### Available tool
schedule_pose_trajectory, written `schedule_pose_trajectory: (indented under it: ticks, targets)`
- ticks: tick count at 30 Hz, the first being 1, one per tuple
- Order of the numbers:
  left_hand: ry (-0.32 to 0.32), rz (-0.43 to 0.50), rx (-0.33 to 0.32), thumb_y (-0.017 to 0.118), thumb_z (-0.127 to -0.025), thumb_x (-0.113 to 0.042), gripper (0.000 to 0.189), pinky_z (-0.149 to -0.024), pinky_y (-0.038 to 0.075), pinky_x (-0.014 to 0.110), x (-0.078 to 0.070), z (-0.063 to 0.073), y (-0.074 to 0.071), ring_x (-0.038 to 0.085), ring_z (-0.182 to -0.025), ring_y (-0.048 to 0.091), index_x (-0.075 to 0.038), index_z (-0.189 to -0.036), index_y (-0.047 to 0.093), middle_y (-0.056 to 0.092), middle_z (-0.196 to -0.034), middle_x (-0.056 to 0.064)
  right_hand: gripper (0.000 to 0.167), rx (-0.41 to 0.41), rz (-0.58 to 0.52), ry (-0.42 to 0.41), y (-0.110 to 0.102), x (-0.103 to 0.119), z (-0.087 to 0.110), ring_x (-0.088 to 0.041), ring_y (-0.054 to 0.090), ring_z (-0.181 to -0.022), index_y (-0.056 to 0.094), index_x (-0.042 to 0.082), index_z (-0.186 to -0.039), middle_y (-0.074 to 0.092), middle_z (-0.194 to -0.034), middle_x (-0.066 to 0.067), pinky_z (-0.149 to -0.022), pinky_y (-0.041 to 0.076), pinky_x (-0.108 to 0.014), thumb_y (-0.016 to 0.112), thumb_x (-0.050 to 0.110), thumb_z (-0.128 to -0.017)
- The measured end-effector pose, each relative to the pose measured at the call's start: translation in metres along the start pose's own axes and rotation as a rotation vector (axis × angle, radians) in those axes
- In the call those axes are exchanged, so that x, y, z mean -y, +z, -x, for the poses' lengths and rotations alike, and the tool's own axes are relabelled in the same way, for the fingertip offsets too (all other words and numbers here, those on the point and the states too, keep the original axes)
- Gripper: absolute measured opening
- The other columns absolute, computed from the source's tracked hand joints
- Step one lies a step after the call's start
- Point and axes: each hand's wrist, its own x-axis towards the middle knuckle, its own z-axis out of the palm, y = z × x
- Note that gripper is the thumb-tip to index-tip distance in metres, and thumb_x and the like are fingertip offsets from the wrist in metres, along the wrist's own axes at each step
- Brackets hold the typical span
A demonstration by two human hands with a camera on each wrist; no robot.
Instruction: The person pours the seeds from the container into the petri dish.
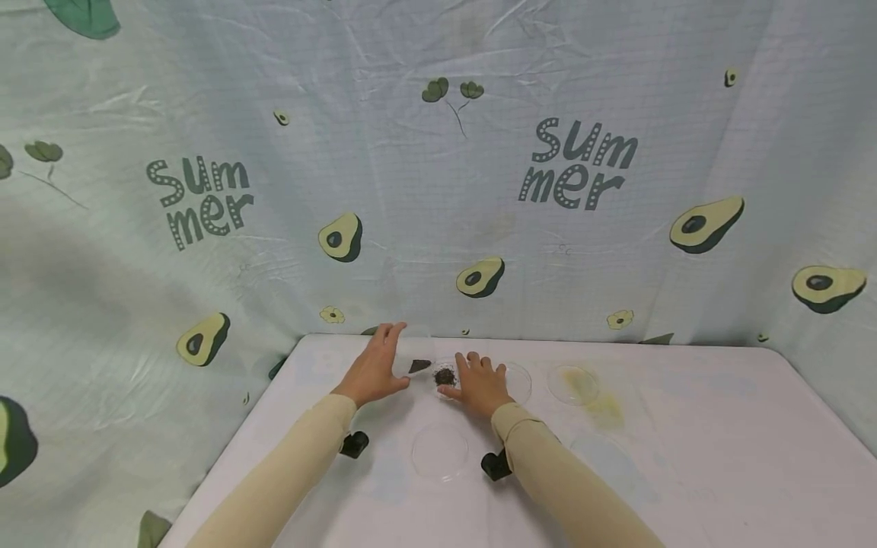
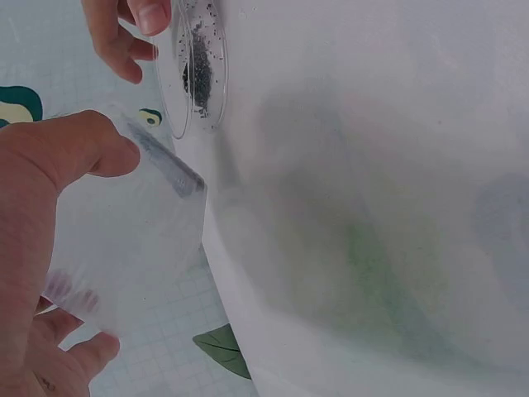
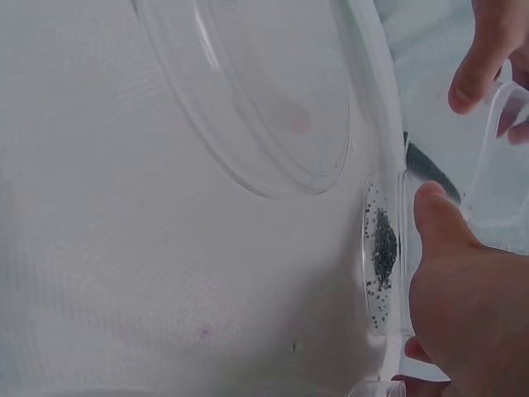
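Observation:
My left hand (image 1: 375, 369) holds a clear plastic container (image 2: 132, 223) between the thumb and the fingers. It is tilted, with dark grains (image 2: 169, 164) gathered along its lower corner, beside a shallow clear round dish (image 2: 221, 103). A heap of dark grains (image 3: 384, 248) lies in that dish, with single grains scattered around it. My right hand (image 1: 483, 384) grips the dish, the thumb at the rim and the other fingers on the far side, partly hidden. In the head view the container is faint and mostly its dark contents show.
Another clear round dish (image 1: 440, 454) lies nearer on the white-covered table (image 1: 719, 457). Two more clear dishes stand right of my right hand, one close by (image 1: 524, 384) and one farther off (image 1: 556, 388). A printed curtain (image 1: 404, 167) hangs behind the table's back edge.

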Motion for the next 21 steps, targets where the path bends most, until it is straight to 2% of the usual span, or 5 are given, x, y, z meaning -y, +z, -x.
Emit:
schedule_pose_trajectory:
  ticks: [3, 8, 13, 17, 21]
  targets:
    - [-0.045, 0.021, 0.005, 0.083, -0.073, -0.021, 0.095, -0.089, 0.052, 0.043, 0.002, 0.002, 0.0, 0.029, -0.11, 0.056, -0.008, -0.149, 0.027, 0.04, -0.136, 0.017, 0.077, -0.02, -0.006, -0.003, -0.002, 0.0, 0.001, -0.038, 0.05, -0.124, 0.046, 0.01, -0.142, 0.051, -0.138, -0.016, -0.098, 0.039, -0.062, 0.059, 0.061, -0.086]
    - [-0.119, 0.054, 0.024, 0.083, -0.074, -0.027, 0.095, -0.099, 0.047, 0.048, 0.005, 0.006, 0.0, 0.034, -0.122, 0.052, -0.007, -0.149, 0.027, 0.038, -0.143, 0.019, 0.073, -0.043, -0.017, -0.012, -0.003, -0.001, 0.003, -0.038, 0.051, -0.123, 0.048, 0.01, -0.14, 0.052, -0.136, -0.016, -0.097, 0.04, -0.061, 0.06, 0.059, -0.087]
    - [-0.176, 0.145, 0.026, 0.082, -0.075, -0.027, 0.096, -0.102, 0.045, 0.051, 0.008, 0.011, 0.0, 0.036, -0.13, 0.047, -0.005, -0.149, 0.025, 0.032, -0.149, 0.02, 0.067, -0.069, -0.018, -0.029, -0.005, -0.001, 0.006, -0.036, 0.052, -0.121, 0.049, 0.011, -0.138, 0.054, -0.133, -0.015, -0.094, 0.042, -0.058, 0.062, 0.054, -0.088]
    - [-0.201, 0.204, 0.019, 0.081, -0.076, -0.026, 0.096, -0.101, 0.045, 0.052, 0.01, 0.013, 0.002, 0.035, -0.131, 0.046, -0.004, -0.149, 0.024, 0.031, -0.149, 0.019, 0.064, -0.077, -0.043, -0.038, -0.006, -0.001, 0.007, -0.036, 0.052, -0.122, 0.05, 0.011, -0.136, 0.054, -0.133, -0.015, -0.094, 0.042, -0.058, 0.064, 0.051, -0.088]
    - [-0.211, 0.225, 0.021, 0.08, -0.077, -0.027, 0.094, -0.1, 0.045, 0.053, 0.012, 0.015, 0.005, 0.035, -0.13, 0.046, -0.003, -0.148, 0.023, 0.031, -0.147, 0.019, 0.061, -0.061, -0.066, -0.04, -0.006, -0.001, 0.009, -0.034, 0.051, -0.123, 0.051, 0.012, -0.136, 0.054, -0.134, -0.014, -0.095, 0.042, -0.057, 0.064, 0.049, -0.089]
